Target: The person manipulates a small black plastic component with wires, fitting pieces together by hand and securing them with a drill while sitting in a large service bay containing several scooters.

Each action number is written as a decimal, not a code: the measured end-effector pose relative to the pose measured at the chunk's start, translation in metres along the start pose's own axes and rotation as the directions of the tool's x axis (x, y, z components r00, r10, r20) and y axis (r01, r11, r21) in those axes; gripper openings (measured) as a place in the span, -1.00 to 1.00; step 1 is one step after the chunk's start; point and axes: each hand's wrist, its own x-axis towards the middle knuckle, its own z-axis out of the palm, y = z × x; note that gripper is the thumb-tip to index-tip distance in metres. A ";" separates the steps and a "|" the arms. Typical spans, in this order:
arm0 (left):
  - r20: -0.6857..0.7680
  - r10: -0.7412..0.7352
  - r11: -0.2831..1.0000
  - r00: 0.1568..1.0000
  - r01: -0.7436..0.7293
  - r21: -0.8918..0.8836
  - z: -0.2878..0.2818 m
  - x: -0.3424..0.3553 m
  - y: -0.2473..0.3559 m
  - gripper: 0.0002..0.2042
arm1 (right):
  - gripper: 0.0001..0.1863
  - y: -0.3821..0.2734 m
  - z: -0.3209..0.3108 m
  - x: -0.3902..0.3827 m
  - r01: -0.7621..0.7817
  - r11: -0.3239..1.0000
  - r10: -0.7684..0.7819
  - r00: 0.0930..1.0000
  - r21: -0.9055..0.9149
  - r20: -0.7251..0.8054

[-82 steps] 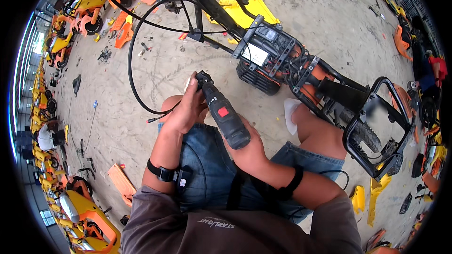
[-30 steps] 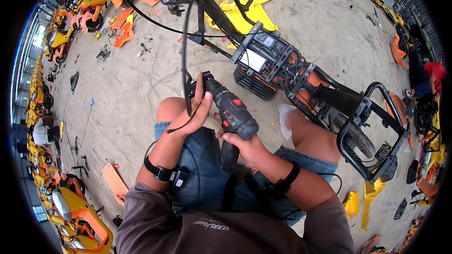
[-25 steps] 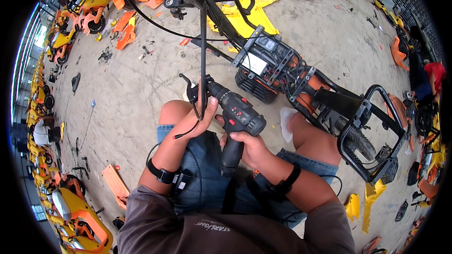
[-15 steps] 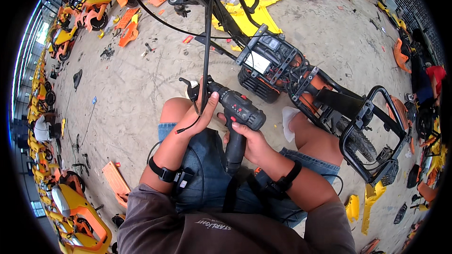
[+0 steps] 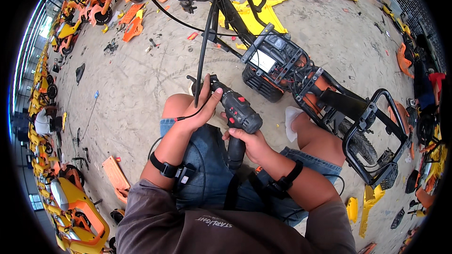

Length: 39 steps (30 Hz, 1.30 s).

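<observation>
A black cordless drill (image 5: 241, 113) with red buttons is tilted over my lap, its chuck pointing up and left. My right hand (image 5: 252, 145) is wrapped round its grip, the thumb lying over the handle. My left hand (image 5: 201, 113) closes round a black brake lever assembly (image 5: 191, 79) beside the chuck, with the thumb against the drill's front. The lever is mostly hidden behind the fingers. A black cable (image 5: 203, 51) runs up from this hand to the scooter frame. Where the drill's tip meets the lever part cannot be made out.
A stripped scooter frame (image 5: 346, 103) with exposed wiring and a battery tray (image 5: 266, 56) lies to my right. Yellow (image 5: 256, 14) and orange panels (image 5: 134, 29) are scattered on the concrete floor (image 5: 136, 70). Rows of yellow scooters (image 5: 77, 207) line the left side.
The drill has tilted slightly and its chuck sits closer to my left fingers. The lever has turned in my left hand and shows less. The view has shifted a little.
</observation>
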 end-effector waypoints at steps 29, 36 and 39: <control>0.015 -0.149 0.608 0.989 0.104 -0.787 -0.008 0.037 -0.062 -0.60 | -0.25 -0.071 -0.002 -0.024 0.162 0.958 -0.179 0.982 0.236 0.054; 0.037 -0.181 0.571 0.983 0.135 -0.809 -0.008 0.036 -0.061 -0.60 | -0.28 -0.061 -0.002 -0.021 0.036 0.965 -0.063 0.993 0.259 0.098; 0.039 -0.227 0.542 0.973 0.160 -0.825 -0.005 0.035 -0.052 -0.56 | -0.32 -0.057 0.001 -0.022 0.016 0.980 -0.038 0.994 0.200 0.102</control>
